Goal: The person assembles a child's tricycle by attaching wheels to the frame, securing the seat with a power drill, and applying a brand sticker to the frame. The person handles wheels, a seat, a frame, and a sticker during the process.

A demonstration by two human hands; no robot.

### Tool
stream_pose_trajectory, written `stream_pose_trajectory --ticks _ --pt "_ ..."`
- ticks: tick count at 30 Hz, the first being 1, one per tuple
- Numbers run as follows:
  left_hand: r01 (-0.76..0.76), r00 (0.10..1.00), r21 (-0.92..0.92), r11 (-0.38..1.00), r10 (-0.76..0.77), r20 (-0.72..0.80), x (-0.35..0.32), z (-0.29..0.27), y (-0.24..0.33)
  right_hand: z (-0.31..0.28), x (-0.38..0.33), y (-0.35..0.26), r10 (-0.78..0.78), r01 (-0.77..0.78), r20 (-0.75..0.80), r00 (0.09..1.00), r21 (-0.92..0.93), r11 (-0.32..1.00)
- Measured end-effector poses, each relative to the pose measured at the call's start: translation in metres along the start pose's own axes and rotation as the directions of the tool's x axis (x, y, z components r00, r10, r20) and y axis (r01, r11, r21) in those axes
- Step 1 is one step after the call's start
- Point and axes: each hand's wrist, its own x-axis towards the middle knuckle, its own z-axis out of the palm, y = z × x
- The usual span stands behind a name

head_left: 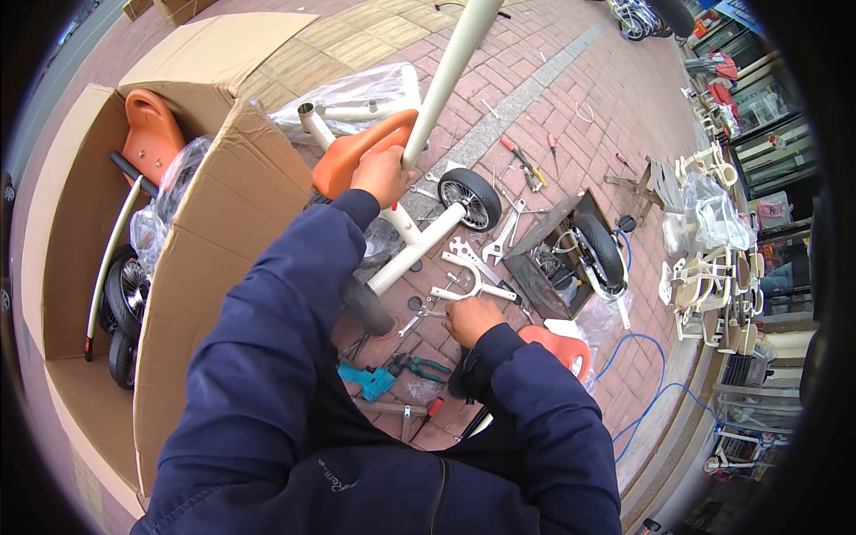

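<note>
My left hand (pixel 382 175) grips a cream-coloured tube (pixel 450 67) that rises toward the top of the view, right beside an orange seat (pixel 352 153). The tube belongs to a cream frame (pixel 419 241) with a small black spoked wheel (pixel 470 198). My right hand (pixel 470 317) is closed low over the brick paving, touching a cream fork-shaped part (pixel 470 275) and a small metal tool that I cannot make out. Both arms wear dark blue sleeves.
A big open cardboard box (pixel 214 232) at left holds an orange seat (pixel 150 134), wheels and wrapped parts. Wrenches (pixel 504 239), screwdrivers (pixel 522 165), teal pliers (pixel 426 366) and another wheel (pixel 599 250) on cardboard litter the bricks. A blue cable (pixel 642 401) runs right; cream frames (pixel 713 276) are stacked there.
</note>
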Motion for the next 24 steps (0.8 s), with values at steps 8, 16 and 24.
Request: stream_pose_trajectory --ticks 8,16,24 --pt "0.475 0.695 -0.114 0.873 -0.292 0.657 -0.031 -0.029 -0.030 0.004 0.005 -0.025 -0.008 0.005 0.037 0.999 0.075 0.997" --pt "0.627 0.727 -0.674 0.392 0.019 0.687 -0.132 0.043 0.062 -0.058 -0.008 -0.048 0.271 -0.089 -0.024 0.962 0.914 0.396" --pt "0.334 0.827 0.081 0.939 -0.333 0.453 -0.069 0.085 -0.109 -0.092 -0.076 -0.050 0.212 0.043 -0.068 0.975 0.992 0.121"
